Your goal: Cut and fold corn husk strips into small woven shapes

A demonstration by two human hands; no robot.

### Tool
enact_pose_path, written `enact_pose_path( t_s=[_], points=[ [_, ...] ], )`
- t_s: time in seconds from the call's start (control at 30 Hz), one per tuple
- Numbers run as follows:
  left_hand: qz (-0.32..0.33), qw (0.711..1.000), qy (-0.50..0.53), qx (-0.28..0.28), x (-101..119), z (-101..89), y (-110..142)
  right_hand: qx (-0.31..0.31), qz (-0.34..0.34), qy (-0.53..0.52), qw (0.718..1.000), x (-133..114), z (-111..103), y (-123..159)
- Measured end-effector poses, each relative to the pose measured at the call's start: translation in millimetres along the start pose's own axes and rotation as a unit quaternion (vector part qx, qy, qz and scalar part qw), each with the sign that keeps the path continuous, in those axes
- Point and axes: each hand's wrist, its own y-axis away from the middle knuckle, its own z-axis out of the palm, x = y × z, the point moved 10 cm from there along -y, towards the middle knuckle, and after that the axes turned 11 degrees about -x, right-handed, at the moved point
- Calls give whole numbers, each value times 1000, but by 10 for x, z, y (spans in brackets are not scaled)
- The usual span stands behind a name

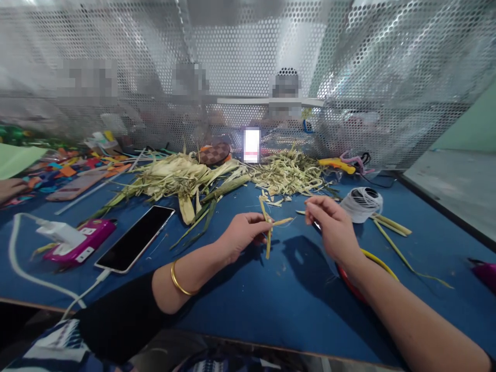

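My left hand (246, 235), with a gold bangle at its wrist, pinches a small cross of dried yellowish husk strips (268, 243) above the blue table. One strip runs nearly upright and another points to the right. To the right, my right hand (335, 230) is raised with thumb and fingertips closed together. A thin pale tip shows left of these fingers and a dark glint beneath them, but what they hold cannot be made out. Just beyond this hand stands a spool of white thread (362, 205). Red and yellow rings (377, 261) lie partly hidden under my right forearm.
Dried husks (174, 178) and shredded strips (290, 173) are heaped at the back, before a perforated metal screen (251, 57). A charging phone (135, 237) and a magenta power strip (83, 243) lie left. Loose stalks (393, 225) lie right. Another person's hand (11, 190) shows far left.
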Motion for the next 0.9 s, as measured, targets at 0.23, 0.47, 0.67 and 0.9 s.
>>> enact_pose_path(
  t_s=[0.23, 0.47, 0.67, 0.9],
  points=[
    [8, 993, -107, -58, 15, 171, 39, -129, -5, 223, 966, -29, 358, 25],
    [0, 987, -146, -67, -7, 257, 76, -191, 73, 163, 965, 183, 567, 98],
    [-21, 991, -100, -84, -56, 266, 55, -156, 123, 71, 978, 237, 494, 111],
    [-47, 995, -30, -88, -121, 248, 31, -123, 122, -36, 984, 230, 452, 108]
  ],
)
